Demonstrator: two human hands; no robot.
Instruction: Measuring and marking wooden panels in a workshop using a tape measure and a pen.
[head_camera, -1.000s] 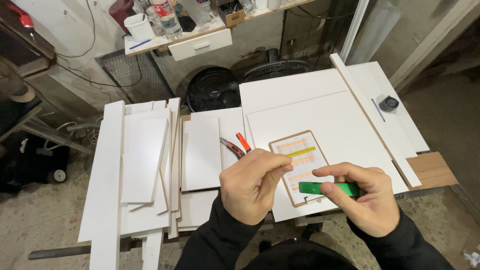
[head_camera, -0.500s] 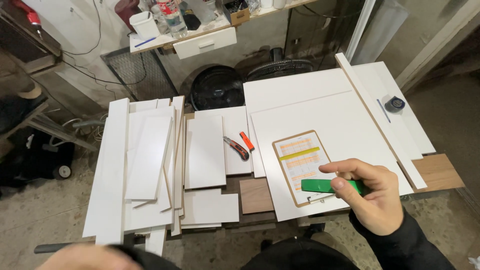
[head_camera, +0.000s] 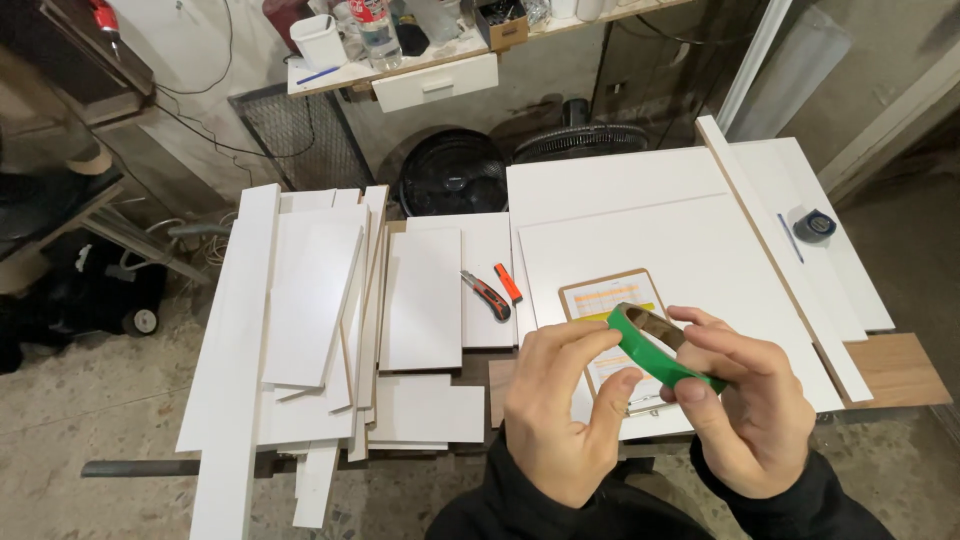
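I had the green tape roll pinched between both hands, held up off the tabletop down at about 6 o'clock in my view. My right hand was curled around the far side of the roll, fingers closed on its rim with the thumb along the bottom edge. My left hand came in from the other side, thumb and forefinger closed on the near edge, looked like I was feeling for the loose end of the tape, which would explain the roll being tilted toward me so I could see inside the ring.

Right under the roll sat the clipboard with a printed sheet on it, flat on the big white panel. At roughly 10 o'clock from my hands lay the utility knife with an orange marker just beside it, both parked on a smaller white board within easy reach. Over at 9 o'clock the stack of white boards was piled loosely, some overlapping and skewed. Way out at 2 o'clock a small dark tape measure rested near the long white strip running diagonally along the panel's edge.
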